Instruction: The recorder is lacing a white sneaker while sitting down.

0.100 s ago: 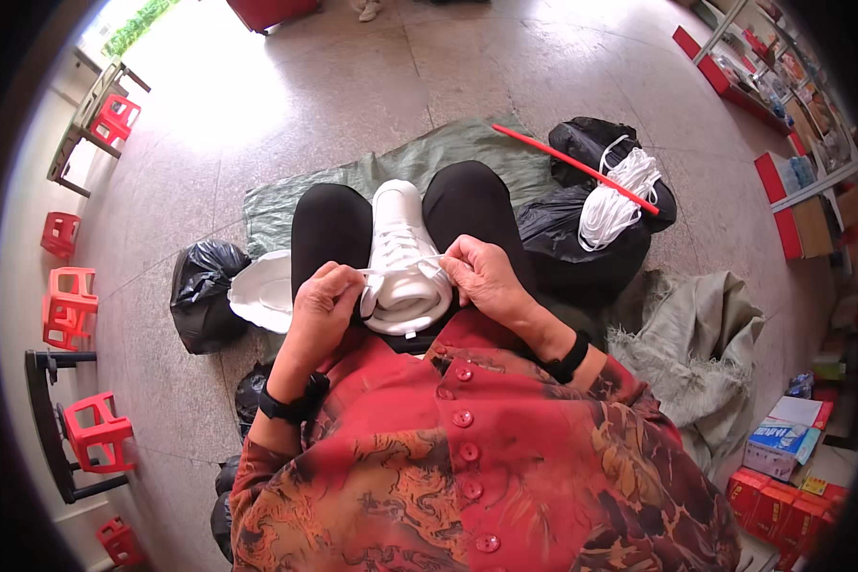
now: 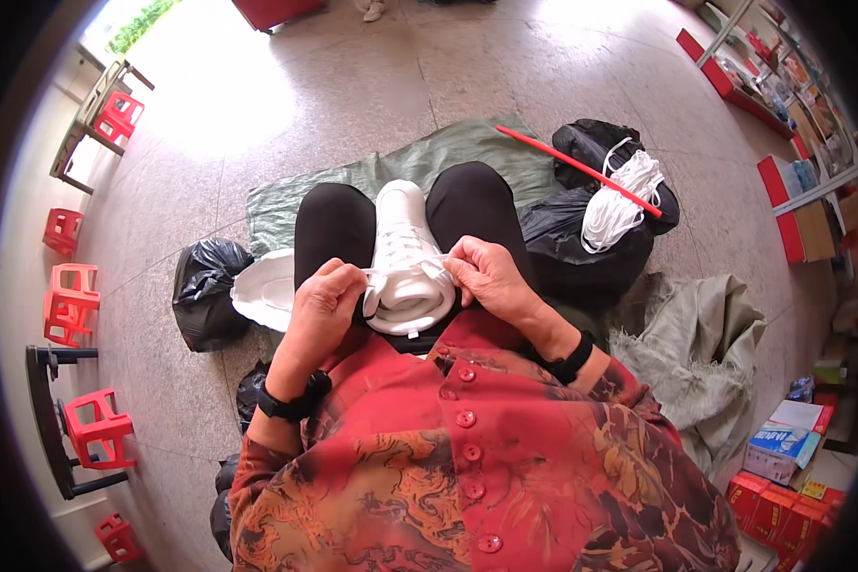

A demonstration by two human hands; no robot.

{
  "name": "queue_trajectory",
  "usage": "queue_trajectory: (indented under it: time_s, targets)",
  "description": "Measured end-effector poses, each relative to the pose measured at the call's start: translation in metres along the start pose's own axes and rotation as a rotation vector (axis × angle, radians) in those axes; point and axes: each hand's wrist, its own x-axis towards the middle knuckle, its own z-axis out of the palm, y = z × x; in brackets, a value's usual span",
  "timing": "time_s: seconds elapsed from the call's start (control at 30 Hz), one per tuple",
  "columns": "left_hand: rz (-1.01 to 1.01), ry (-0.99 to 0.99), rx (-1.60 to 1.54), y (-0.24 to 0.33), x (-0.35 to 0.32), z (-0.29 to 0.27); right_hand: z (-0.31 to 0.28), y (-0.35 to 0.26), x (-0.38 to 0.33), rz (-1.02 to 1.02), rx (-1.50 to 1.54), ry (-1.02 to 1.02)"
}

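Observation:
A white sneaker (image 2: 401, 212) rests between my knees, toe pointing away from me, its laces threaded up the front. At the left of its collar, my left hand (image 2: 328, 294) is closed in a pinch on one end of the white shoelace (image 2: 392, 268). On the opposite side my right hand (image 2: 487, 275) pinches the other end. The lace runs across the tongue from hand to hand. Beyond my left thigh lies a second white shoe (image 2: 265, 292), partly hidden by my leg.
Black plastic bags (image 2: 570, 229) stand at the right, with a bundle of white laces (image 2: 623, 202) and a red stick (image 2: 579, 170) on top. Another black bag (image 2: 205, 296) is at the left. Green sheeting (image 2: 300, 198) covers the floor ahead; a crumpled woven sack (image 2: 701, 353) lies right.
Almost nothing differs. The whole view has shifted slightly, and both hands still hold the lace ends over the shoe.

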Motion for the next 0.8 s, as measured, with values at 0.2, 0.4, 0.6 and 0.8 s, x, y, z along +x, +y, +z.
queue_trajectory:
  time_s: [0.2, 0.4, 0.6, 0.8]
  targets:
    - [0.238, -0.015, 0.291, 0.011, 0.004, -0.003, 0.008, -0.001, 0.009, -0.560, -0.552, 0.054]
    - [0.278, -0.091, 0.405, 0.012, 0.001, -0.006, 0.000, -0.009, 0.001, 0.091, -0.065, -0.185]
    - [0.376, -0.257, 0.601, 0.027, 0.022, -0.001, 0.005, -0.006, 0.009, -0.571, -0.694, -0.006]
    - [0.417, -0.078, 0.563, -0.004, 0.013, 0.011, 0.007, -0.004, 0.004, -0.621, -0.513, -0.024]
